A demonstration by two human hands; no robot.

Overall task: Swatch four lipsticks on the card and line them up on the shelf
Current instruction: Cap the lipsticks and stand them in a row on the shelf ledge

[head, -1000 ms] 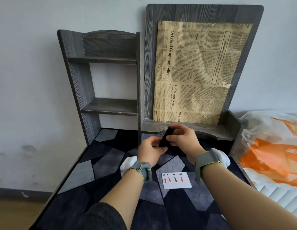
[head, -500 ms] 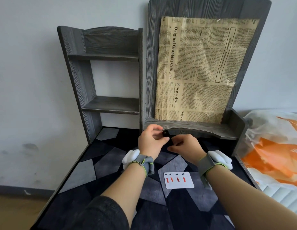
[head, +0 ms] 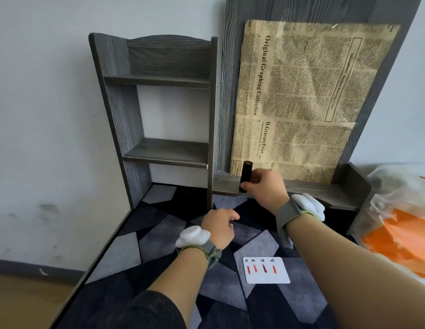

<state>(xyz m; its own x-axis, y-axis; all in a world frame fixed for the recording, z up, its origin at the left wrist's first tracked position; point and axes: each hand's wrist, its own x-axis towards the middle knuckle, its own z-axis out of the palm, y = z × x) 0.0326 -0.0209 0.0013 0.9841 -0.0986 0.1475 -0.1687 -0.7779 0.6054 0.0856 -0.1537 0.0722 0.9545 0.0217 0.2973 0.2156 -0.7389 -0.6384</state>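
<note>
A black lipstick tube (head: pixel 246 175) stands upright at the left end of the low grey shelf (head: pixel 308 188), with my right hand (head: pixel 266 187) shut around its lower part. My left hand (head: pixel 219 227) hovers lower, over the patterned mat, fingers loosely curled and holding nothing. A white swatch card (head: pixel 266 270) lies flat on the mat with several red strokes under handwritten numbers. No other lipstick shows.
A tall grey shelf unit (head: pixel 159 153) with two bare boards stands at the left. A newspaper sheet (head: pixel 301 100) covers the back panel behind the low shelf. An orange and white plastic bag (head: pixel 401 222) lies at the right. The dark geometric mat (head: pixel 140 248) covers the surface.
Both hands held the black tube together over the mat. Now my right hand alone has carried it up to the low shelf, and my left hand has let go and dropped back.
</note>
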